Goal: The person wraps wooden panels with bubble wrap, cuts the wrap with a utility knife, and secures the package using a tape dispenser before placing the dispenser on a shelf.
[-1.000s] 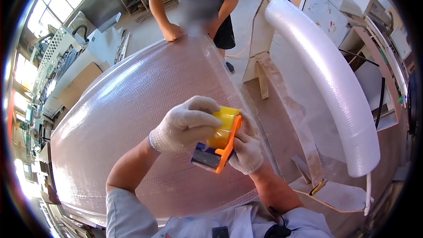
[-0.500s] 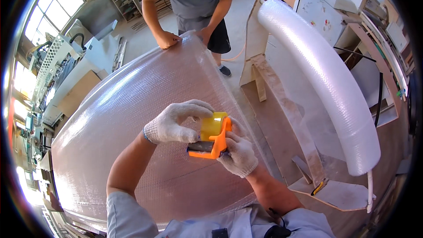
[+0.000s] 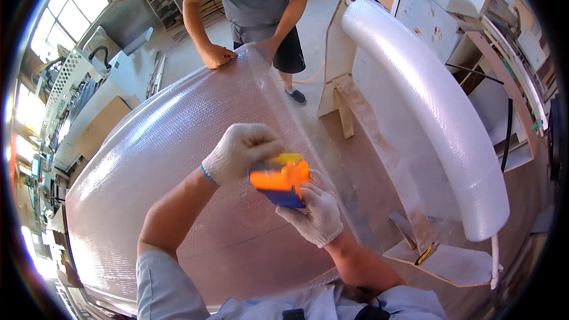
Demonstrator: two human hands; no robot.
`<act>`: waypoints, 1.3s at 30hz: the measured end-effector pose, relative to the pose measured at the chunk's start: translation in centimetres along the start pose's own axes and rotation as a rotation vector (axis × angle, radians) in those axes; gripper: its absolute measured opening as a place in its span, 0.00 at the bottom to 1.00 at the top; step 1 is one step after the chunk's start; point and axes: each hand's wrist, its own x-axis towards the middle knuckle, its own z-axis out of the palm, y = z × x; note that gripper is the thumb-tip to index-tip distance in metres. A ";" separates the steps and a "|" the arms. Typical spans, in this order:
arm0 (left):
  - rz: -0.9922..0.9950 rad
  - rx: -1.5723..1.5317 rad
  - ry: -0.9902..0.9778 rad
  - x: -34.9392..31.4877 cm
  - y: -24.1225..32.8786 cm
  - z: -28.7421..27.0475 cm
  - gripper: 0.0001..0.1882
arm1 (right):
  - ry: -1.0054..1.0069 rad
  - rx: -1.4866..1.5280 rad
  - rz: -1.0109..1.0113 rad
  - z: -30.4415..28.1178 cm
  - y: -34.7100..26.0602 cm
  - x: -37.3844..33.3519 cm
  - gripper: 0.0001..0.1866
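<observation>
The orange-and-blue plastic tape dispenser (image 3: 275,181) is jutting leftward from the white-gloved right hand (image 3: 319,212) clasping it, above the brown bubble-wrapped panel (image 3: 231,106) near its right edge, the white-gloved left hand (image 3: 242,152) hovering curled just beside, whether pinching anything I cannot tell.

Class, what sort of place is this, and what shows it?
Probably a workshop: a long translucent bubble-wrap roll, a white perforated metal panel and an orange-and-blue plastic tape dispenser suggest it.

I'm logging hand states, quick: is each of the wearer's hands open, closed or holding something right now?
Left hand: curled by the yellow tape roll; grip can't be told.
Right hand: closed, holding the orange-and-blue dispenser.
</observation>
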 end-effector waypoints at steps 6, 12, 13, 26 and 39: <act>-0.096 -0.020 0.033 8.6 -2.4 -0.7 0.13 | -0.028 0.095 0.370 -2.0 1.4 0.9 0.16; -0.115 -0.219 0.506 22.7 -8.7 -9.9 0.13 | 0.085 0.820 0.709 -3.1 -0.4 0.4 0.19; -0.135 -0.114 0.625 24.6 -9.9 -12.1 0.14 | 0.130 1.071 0.832 -3.1 -0.9 0.5 0.27; -0.280 0.414 0.712 35.8 -24.7 -23.1 0.23 | 0.037 0.110 0.463 -5.1 3.2 2.7 0.18; -0.452 0.799 0.428 39.0 -29.5 -22.9 0.24 | -0.132 0.572 0.296 -5.5 6.5 4.0 0.15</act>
